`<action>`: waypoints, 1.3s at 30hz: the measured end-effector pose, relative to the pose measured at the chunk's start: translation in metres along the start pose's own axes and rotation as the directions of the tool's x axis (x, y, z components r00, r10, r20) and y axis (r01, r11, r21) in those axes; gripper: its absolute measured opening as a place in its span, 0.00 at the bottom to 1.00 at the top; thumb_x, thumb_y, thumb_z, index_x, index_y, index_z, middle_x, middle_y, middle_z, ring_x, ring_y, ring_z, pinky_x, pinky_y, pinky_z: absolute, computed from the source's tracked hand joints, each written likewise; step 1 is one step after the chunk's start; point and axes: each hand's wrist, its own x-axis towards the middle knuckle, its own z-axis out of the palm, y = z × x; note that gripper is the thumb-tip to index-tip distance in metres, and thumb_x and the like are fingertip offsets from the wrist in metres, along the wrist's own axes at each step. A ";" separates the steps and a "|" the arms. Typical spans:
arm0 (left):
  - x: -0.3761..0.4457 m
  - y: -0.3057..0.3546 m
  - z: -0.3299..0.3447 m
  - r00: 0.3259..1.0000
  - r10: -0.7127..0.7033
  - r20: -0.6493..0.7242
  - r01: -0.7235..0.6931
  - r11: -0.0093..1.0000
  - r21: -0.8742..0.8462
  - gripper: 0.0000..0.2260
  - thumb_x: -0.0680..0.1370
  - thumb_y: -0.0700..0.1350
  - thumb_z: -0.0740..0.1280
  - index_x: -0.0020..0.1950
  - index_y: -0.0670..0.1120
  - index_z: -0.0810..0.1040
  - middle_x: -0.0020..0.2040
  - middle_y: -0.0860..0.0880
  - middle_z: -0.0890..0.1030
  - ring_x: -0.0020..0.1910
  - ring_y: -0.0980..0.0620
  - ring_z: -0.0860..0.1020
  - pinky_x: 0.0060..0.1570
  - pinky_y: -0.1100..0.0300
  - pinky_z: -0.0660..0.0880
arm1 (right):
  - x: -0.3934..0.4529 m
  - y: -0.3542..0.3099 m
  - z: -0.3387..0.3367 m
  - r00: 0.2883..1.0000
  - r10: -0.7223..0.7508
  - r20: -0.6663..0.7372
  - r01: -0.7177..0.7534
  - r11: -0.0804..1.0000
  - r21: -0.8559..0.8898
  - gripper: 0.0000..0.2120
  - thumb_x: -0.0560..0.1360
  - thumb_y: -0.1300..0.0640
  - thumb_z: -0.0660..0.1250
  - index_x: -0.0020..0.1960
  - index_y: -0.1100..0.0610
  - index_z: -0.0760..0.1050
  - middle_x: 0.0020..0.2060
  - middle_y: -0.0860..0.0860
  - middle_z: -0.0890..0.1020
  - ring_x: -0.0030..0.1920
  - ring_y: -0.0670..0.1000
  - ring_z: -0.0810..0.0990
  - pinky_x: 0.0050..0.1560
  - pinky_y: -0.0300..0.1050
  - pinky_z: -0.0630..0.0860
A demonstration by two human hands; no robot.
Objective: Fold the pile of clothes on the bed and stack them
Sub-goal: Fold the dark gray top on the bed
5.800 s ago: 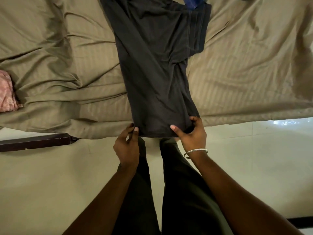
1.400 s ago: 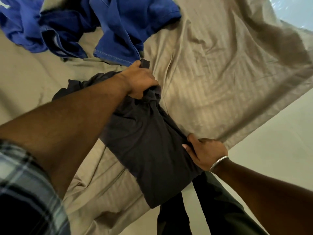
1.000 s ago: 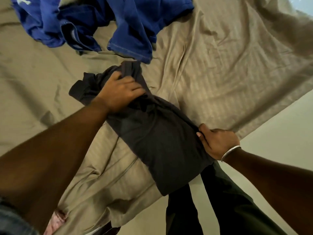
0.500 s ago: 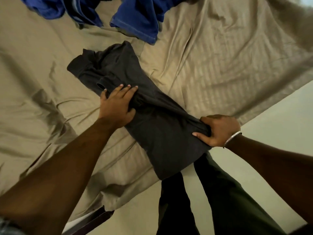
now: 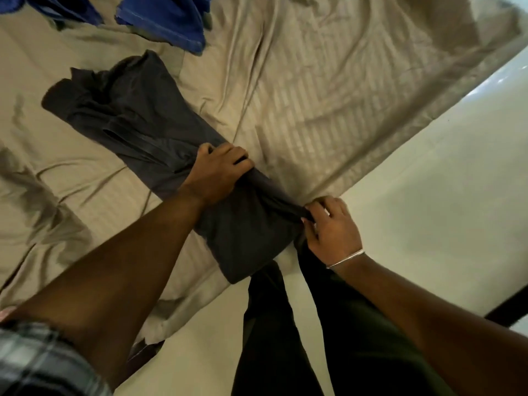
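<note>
A dark grey garment (image 5: 137, 121) lies in a long folded strip across the beige bed sheet (image 5: 328, 90), its near end hanging over the bed's edge. My left hand (image 5: 217, 172) grips the strip at its middle, fingers curled into the cloth. My right hand (image 5: 331, 227), with a metal bangle on the wrist, pinches the garment's near right corner at the bed's edge. Blue clothes (image 5: 163, 18) lie in a heap at the far side of the bed.
The pale tiled floor (image 5: 428, 210) runs along the bed's right side. My legs in dark trousers (image 5: 285, 338) stand against the bed's edge. The sheet is wrinkled on the left (image 5: 34, 212).
My left hand slid along the grey garment towards me and went from lying flat to gripping the cloth. My right hand shifted to pinch the near corner.
</note>
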 end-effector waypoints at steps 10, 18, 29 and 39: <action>-0.002 0.004 0.009 0.998 -0.036 -0.041 0.037 0.999 0.013 0.11 0.74 0.39 0.62 0.56 0.42 0.74 0.54 0.38 0.79 0.52 0.35 0.78 0.50 0.36 0.72 | -0.043 0.021 0.022 0.995 0.039 0.092 -0.046 0.997 0.070 0.18 0.62 0.66 0.78 0.44 0.57 0.71 0.34 0.57 0.80 0.24 0.59 0.74 0.23 0.42 0.71; -0.027 0.023 0.028 0.986 -0.120 -0.117 0.121 0.993 0.004 0.18 0.75 0.42 0.59 0.63 0.42 0.76 0.64 0.39 0.76 0.66 0.38 0.72 0.62 0.33 0.65 | -0.052 0.029 0.023 0.940 0.284 0.192 -0.310 0.943 0.123 0.19 0.71 0.48 0.73 0.55 0.55 0.71 0.52 0.53 0.77 0.44 0.53 0.76 0.40 0.45 0.78; -0.125 0.160 0.038 0.542 -0.802 -0.250 0.549 0.563 -0.618 0.09 0.79 0.43 0.66 0.58 0.44 0.75 0.52 0.43 0.79 0.49 0.54 0.75 0.49 0.58 0.72 | -0.039 0.023 0.026 0.950 0.295 0.100 -0.309 0.935 0.177 0.17 0.73 0.54 0.72 0.60 0.58 0.77 0.57 0.55 0.81 0.58 0.55 0.76 0.57 0.41 0.70; -0.133 0.247 0.036 -0.274 -0.748 0.605 0.267 -0.663 -0.699 0.19 0.74 0.43 0.74 0.59 0.48 0.69 0.58 0.51 0.77 0.56 0.53 0.76 0.57 0.61 0.73 | -0.030 0.012 0.025 0.951 0.245 0.189 -0.258 0.965 0.049 0.07 0.71 0.62 0.72 0.41 0.64 0.74 0.29 0.59 0.77 0.29 0.59 0.75 0.34 0.43 0.68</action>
